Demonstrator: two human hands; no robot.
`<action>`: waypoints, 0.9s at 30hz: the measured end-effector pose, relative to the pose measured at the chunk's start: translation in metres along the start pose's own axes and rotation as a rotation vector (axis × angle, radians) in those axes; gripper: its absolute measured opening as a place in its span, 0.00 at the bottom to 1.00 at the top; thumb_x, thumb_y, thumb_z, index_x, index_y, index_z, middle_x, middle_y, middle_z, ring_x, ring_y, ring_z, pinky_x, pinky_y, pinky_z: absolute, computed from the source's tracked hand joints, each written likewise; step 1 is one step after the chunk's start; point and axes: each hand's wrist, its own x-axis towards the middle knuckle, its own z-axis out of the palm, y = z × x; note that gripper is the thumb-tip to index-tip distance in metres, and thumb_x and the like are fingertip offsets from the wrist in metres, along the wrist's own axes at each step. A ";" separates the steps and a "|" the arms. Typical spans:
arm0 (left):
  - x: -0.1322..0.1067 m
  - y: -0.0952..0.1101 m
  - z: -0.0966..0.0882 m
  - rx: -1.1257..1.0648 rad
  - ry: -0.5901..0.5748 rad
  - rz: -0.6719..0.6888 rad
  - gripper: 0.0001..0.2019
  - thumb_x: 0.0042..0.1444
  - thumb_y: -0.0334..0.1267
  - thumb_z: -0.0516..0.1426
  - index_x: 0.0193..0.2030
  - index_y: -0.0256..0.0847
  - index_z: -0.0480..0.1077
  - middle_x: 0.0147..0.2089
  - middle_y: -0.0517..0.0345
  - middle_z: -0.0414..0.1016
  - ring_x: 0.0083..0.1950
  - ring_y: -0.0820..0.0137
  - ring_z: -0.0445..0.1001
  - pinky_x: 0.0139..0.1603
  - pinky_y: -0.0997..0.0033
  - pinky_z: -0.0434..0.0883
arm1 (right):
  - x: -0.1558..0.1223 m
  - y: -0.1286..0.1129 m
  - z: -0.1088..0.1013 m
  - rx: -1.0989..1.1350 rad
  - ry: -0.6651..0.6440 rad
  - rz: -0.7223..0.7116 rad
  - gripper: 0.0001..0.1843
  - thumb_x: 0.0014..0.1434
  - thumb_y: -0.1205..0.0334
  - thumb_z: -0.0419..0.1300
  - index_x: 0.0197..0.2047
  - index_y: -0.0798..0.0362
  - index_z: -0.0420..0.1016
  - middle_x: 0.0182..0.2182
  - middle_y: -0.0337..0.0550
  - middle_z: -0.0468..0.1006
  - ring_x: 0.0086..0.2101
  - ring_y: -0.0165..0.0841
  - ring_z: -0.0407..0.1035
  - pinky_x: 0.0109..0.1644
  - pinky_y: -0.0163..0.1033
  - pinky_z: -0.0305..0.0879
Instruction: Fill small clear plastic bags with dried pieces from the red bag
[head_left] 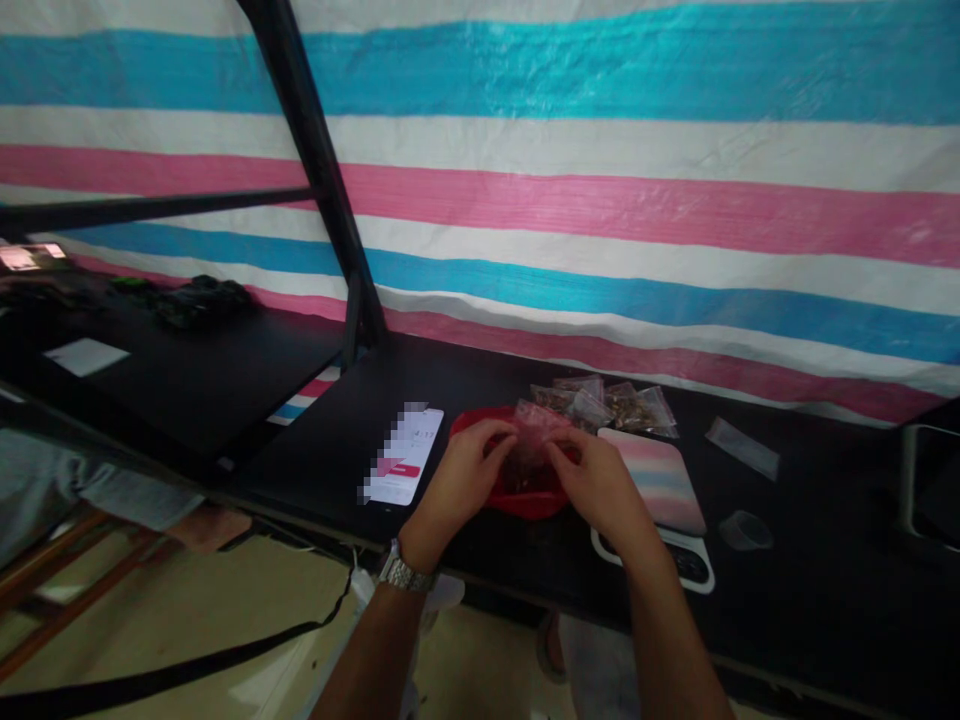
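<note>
Nearest the camera, both forearms enter from the lower edge; a metal wristwatch (406,573) sits on the left wrist. The left hand (461,478) and right hand (596,480) meet above a red bowl (525,498) at the front of the black table (825,560).

Between them they hold a small clear plastic bag (538,432). Fingers of both hands are closed in a pinch on the bag's upper part, the left from the left side, the right from the right. The bag hangs directly over the bowl, between the two sets of fingertips, so neither hand is clearly nearer; both are in contact. Its long axis appears roughly vertical, mouth upward and body drooping toward the bowl, with dark contents low in it. Whether the mouth is open or sealed cannot be told.

Just beside the right hand lies a scale with a pastel-striped top (654,478), its white display end toward the table's front edge. Left of the bowl lies a phone (405,455), screen up. A small clear cup (744,529) stands right of the scale, an empty flat bag (742,448) beyond it.

Behind the bowl, several filled clear packets (607,405) lie clustered. At the rear hangs a pink, blue and white striped tarpaulin (600,200), crossed by a black frame post (315,170).
</note>
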 end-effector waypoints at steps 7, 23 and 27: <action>-0.001 0.001 0.000 0.011 0.070 -0.021 0.09 0.68 0.36 0.59 0.47 0.44 0.82 0.48 0.54 0.88 0.48 0.60 0.85 0.54 0.61 0.78 | 0.001 -0.007 -0.001 0.027 0.014 -0.023 0.11 0.65 0.67 0.62 0.46 0.50 0.86 0.44 0.47 0.89 0.46 0.43 0.82 0.55 0.46 0.72; -0.002 0.000 -0.002 -0.125 0.037 0.019 0.05 0.66 0.35 0.60 0.42 0.44 0.78 0.44 0.56 0.86 0.45 0.63 0.84 0.49 0.67 0.77 | 0.003 -0.010 0.007 -0.039 0.104 -0.119 0.13 0.63 0.69 0.62 0.47 0.48 0.85 0.43 0.45 0.88 0.46 0.44 0.79 0.55 0.49 0.70; -0.001 0.000 -0.007 -0.038 0.050 -0.002 0.04 0.64 0.32 0.61 0.41 0.44 0.78 0.43 0.56 0.86 0.45 0.61 0.84 0.51 0.64 0.77 | 0.004 -0.008 0.007 0.062 0.141 -0.118 0.13 0.62 0.68 0.63 0.48 0.47 0.84 0.41 0.42 0.88 0.45 0.42 0.80 0.55 0.47 0.71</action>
